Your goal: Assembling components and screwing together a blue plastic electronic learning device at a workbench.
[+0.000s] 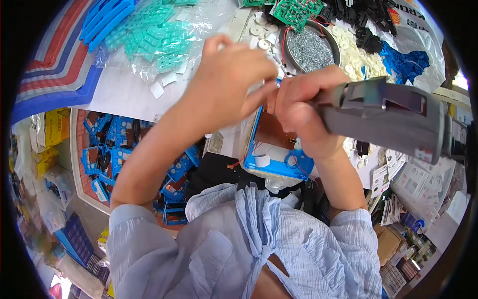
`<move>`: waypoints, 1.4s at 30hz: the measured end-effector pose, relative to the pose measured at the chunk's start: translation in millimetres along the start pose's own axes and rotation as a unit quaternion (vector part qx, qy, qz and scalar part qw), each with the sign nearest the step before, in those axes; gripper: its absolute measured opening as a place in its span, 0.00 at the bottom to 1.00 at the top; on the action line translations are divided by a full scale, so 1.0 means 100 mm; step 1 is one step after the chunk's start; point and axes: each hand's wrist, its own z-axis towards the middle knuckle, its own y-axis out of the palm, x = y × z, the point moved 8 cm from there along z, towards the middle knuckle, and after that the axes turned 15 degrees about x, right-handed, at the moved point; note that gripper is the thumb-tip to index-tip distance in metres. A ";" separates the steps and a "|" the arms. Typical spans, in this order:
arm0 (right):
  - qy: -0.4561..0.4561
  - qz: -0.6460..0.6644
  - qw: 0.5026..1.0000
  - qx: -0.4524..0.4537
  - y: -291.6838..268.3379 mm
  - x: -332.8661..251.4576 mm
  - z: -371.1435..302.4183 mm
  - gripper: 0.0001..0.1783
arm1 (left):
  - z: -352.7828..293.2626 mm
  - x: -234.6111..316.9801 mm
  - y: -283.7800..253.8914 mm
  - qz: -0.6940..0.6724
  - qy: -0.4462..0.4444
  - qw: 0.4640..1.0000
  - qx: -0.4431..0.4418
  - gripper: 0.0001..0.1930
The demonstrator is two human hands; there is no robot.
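The person's right hand [306, 107] is wrapped around a big grey tool [386, 119] that sticks out to the right of the frame. The left hand [234, 74] is blurry, with bent fingers, close by; one cannot tell if it pinches something small. Below them, mid-frame, lies a blue case [301, 172] with a brown board [274, 132] inside. It seems best to hold the tool steady, mind the fingers, and keep the case from sliding. The pale table [124, 92] has a round dish [336, 47] of silver bits [309, 47] near the top; a bin [78, 159] of smaller blue pieces [119, 134] sits at the left.
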 end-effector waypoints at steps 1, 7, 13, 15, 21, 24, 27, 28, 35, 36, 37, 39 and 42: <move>-0.002 0.028 1.000 0.004 -0.01 -0.06 0.03 0.14 | -0.12 0.06 -0.02 -0.007 0.002 1.000 -0.001 0.05; 0.019 0.129 0.991 0.014 -0.04 -0.49 0.03 0.18 | -0.49 0.29 0.03 -0.063 -0.064 0.995 -0.044 0.08; 0.023 0.126 0.991 0.035 -0.08 -0.51 -0.11 0.19 | -0.52 0.38 0.10 -0.078 -0.056 0.994 -0.049 0.07; 0.038 0.145 0.988 0.039 -0.08 -0.51 -0.15 0.19 | -0.53 0.41 0.12 -0.061 -0.042 0.996 -0.058 0.07; 0.080 0.136 0.984 0.084 -0.09 -0.35 -0.33 0.19 | -0.57 0.52 0.06 -0.011 -0.028 0.997 -0.070 0.10; 0.096 0.121 0.983 0.095 -0.06 -0.30 -0.38 0.20 | -0.70 0.52 0.07 0.008 -0.008 0.996 -0.085 0.10; 0.104 0.111 0.985 0.076 -0.04 -0.28 -0.41 0.20 | -0.71 0.52 0.05 0.010 -0.018 0.997 -0.074 0.09; 0.104 0.106 0.987 0.066 -0.03 -0.28 -0.42 0.20 | -0.72 0.51 0.05 0.009 -0.020 0.997 -0.072 0.09; 0.082 -0.012 0.997 -0.010 0.05 -0.29 -0.46 0.19 | -0.76 0.49 0.06 0.001 -0.028 0.998 -0.064 0.10; 0.085 -0.003 0.996 -0.010 0.04 -0.28 -0.46 0.18 | -0.76 0.50 0.06 -0.005 -0.035 0.997 -0.062 0.10; 0.089 0.005 0.996 -0.011 0.04 -0.26 -0.46 0.18 | -0.77 0.52 0.04 -0.012 -0.042 0.997 -0.061 0.11; 0.081 0.050 0.995 0.003 -0.02 -0.23 -0.42 0.17 | -0.82 0.57 0.01 -0.016 -0.063 0.996 -0.062 0.13; 0.038 0.135 0.989 0.046 -0.24 -0.28 -0.32 0.17 | -0.90 0.68 -0.04 -0.009 -0.096 0.993 -0.072 0.13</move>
